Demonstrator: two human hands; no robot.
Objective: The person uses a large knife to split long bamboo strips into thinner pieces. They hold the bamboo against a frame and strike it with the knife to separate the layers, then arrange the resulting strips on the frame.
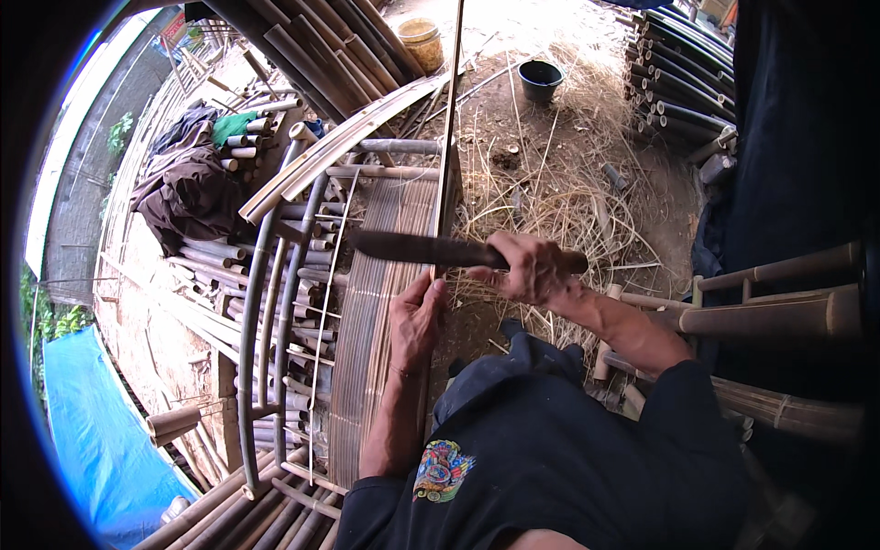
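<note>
My right hand (530, 268) is closed round the handle of a large machete (426, 248). Its dark, broad blade points left and lies across a long, thin bamboo strip (450, 137). The strip runs away from me toward the top of the view. Just below the blade, my left hand (418, 319) pinches the strip's near end between thumb and fingers. Under my left forearm is a bench of slatted bamboo (371, 367) with a curved bamboo frame (257, 348) along its left side. Whether the blade's edge bites into the strip cannot be made out.
Pale bamboo shavings (587, 206) litter the ground ahead. A black bucket (541, 81) and a yellowish bucket (420, 44) stand farther off. Bamboo poles (683, 78) are stacked at right. Split bamboo lengths (339, 137) lean at the bench's far end. Dark cloth (192, 188) drapes over poles at left.
</note>
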